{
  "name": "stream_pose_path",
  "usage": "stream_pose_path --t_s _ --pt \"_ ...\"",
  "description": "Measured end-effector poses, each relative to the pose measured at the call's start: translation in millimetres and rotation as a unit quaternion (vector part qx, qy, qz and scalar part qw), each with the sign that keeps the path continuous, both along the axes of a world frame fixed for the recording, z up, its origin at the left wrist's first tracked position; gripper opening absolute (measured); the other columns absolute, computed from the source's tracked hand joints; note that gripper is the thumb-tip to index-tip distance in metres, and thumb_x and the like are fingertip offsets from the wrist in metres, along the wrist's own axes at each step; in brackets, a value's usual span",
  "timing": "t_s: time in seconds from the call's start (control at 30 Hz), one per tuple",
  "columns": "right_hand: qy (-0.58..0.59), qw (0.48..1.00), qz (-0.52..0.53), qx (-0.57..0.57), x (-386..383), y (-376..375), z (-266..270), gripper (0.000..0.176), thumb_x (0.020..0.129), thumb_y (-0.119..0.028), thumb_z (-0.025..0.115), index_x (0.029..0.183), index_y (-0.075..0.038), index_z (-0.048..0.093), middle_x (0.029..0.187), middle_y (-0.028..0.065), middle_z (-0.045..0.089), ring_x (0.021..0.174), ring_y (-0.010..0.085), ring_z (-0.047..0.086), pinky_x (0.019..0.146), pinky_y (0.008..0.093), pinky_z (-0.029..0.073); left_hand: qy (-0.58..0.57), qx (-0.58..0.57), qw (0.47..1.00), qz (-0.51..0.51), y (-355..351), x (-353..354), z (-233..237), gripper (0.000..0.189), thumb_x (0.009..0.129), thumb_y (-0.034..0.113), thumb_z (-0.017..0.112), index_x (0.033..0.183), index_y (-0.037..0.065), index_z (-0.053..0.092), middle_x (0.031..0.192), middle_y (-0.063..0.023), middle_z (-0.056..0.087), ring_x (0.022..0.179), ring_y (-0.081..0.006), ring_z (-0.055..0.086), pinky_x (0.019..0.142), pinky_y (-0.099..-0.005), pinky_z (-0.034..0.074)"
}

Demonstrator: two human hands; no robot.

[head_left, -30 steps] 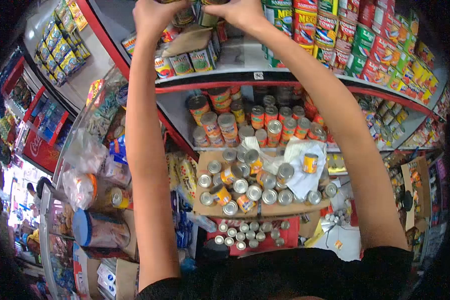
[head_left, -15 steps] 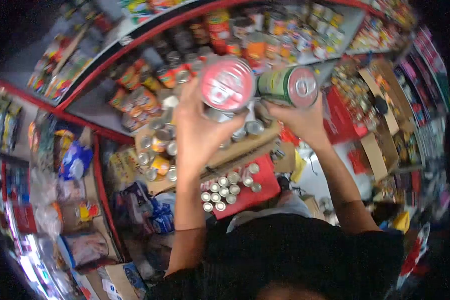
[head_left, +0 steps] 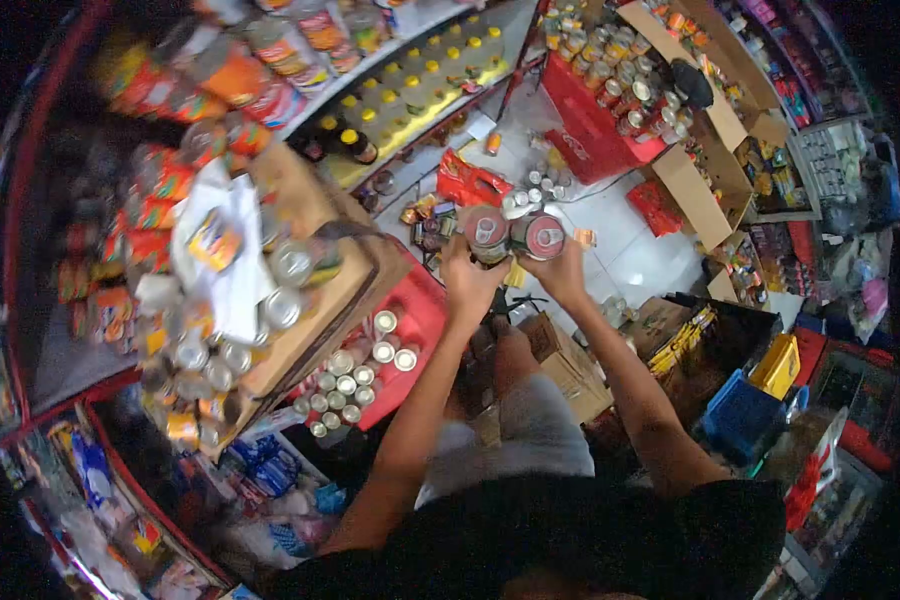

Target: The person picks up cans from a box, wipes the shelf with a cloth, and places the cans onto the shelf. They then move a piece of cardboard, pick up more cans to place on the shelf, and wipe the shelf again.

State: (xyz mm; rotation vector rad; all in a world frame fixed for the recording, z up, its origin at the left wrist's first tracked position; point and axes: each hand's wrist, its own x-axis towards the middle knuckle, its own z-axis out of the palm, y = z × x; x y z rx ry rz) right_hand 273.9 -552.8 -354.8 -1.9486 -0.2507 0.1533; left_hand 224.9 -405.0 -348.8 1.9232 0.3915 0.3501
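Your left hand (head_left: 467, 282) and right hand (head_left: 562, 278) are each clasping a can (head_left: 487, 232): stiff, probably heavy, slippery; grasp the sides.

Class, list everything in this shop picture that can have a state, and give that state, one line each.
Left hand: shut on left can.
Right hand: shut on right can.
Both cans: held side by side, sealed tops facing the camera.
Cardboard box: flaps open.
Small cans: upright on red crate.

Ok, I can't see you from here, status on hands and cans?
Left hand shut on left can. Right hand shut on right can. Cans side by side. Cardboard box below, untouched.
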Motion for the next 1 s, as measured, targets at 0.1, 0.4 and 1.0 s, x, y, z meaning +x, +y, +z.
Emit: stream_pose_path --t_s 0.1,0.4,1.0 --pt "0.094 0.996 -0.008 -0.003 17 -17 -148 0.053 0.060 -0.016 0.078 0.106 -0.001 0.056 0.091 0.0142 0.065 0.085 0.0194 0.063 0.075 0.0333 0.049 0.075 -0.001 0.996 0.038 -16 19 -142 0.047 0.051 0.013 0.078 0.091 0.000 0.057 0.084 -0.0164 0.058 0.083 -0.0367 0.055 0.074 -0.0433 0.043" --pt "0.194 0.957 -0.052 -0.211 51 -7 -472 0.057 0.054 -0.023 0.081 0.103 -0.004 0.059 0.088 0.0155 0.066 0.082 0.0301 0.064 0.071 0.0375 0.050 0.395 -0.042 0.909 0.123 -11 53 -435 0.047 0.055 0.021 0.080 0.096 0.005 0.063 0.088 -0.0090 0.067 0.078 -0.0259 0.063 0.072 -0.0355 0.049" --pt "0.200 0.958 0.029 -0.204 66 36 -574 0.034 0.074 -0.021 0.064 0.102 -0.003 0.063 0.092 0.0131 0.066 0.084 0.0225 0.064 0.075 0.0321 0.050 0.274 -0.091 0.957 -0.018 -1 64 -603 0.025 0.074 0.023 0.061 0.086 0.002 0.066 0.078 -0.0109 0.065 0.067 -0.0231 0.061 0.063 -0.0360 0.048"
